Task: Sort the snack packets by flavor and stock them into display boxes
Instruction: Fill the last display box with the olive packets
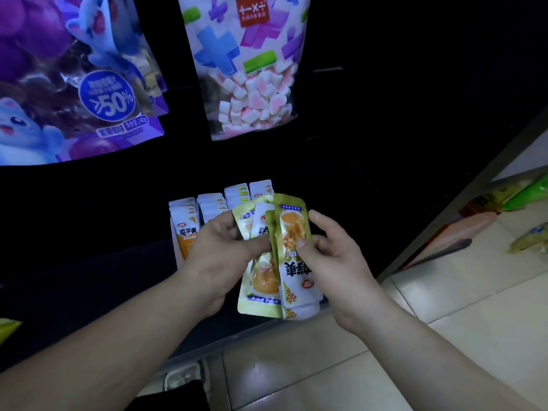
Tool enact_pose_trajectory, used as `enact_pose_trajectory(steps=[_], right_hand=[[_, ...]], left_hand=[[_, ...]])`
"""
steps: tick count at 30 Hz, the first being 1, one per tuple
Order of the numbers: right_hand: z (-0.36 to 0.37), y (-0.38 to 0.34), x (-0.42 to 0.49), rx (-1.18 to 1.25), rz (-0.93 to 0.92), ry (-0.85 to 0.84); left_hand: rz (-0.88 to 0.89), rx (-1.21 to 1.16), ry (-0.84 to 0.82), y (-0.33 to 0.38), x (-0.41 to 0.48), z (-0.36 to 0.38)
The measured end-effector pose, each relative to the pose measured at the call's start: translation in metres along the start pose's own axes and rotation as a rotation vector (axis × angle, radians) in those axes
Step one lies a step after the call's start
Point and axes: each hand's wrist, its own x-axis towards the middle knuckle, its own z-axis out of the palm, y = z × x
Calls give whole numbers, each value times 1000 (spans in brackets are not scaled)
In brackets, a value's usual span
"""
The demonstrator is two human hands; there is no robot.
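I hold a fan of several small yellow-and-white snack packets [262, 280] in front of me, above the dark shelf. My left hand [221, 256] grips the bunch from the left, thumb across the fronts. My right hand [329, 256] pinches the front packet [292, 229], its thumb on the orange picture. Behind the hands stands a display box [175, 232] filled with upright rows of white-and-orange packets [212, 203]; its front wall is mostly hidden by my left hand.
A purple candy bag with a ">50%" badge [74, 84] and a marshmallow bag [249, 69] hang above the dark shelf. To the right is pale tiled floor [444, 307] with green and yellow packets [530, 238] lying on it. The shelf edge [430, 232] runs diagonally.
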Motion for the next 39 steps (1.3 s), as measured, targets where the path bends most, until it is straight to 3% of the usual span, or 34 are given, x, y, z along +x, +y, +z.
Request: enact_pose_trajectory(steps=[4,9,15,21,25,27,32,36,39], right_hand=[[-1,-2,4,188,87,27],[-10,-2,10,213,90,115],[-15,-2,12,253,73,141],[-17,-6,14,258,55,189],[-20,-12,13,172,2,159],[-20,-15,12,84,-67,133],[-19,-17,9,-50,-155,42],[-21,-15,9,-133,-149,-28],[-20,-10,9,-167,-126,-68]], left_hand=[[-91,-150,-36,1,-1,1],[-153,-78,-227,1,-2,0],[11,29,-96,4,-2,-4],[20,27,-38,4,-1,-6],[-33,180,-95,8,-2,-11],[-96,200,-151,12,-1,-14],[-139,229,-501,21,-7,-27],[-54,328,-286,23,-4,-35],[1,437,-288,20,-1,-41]])
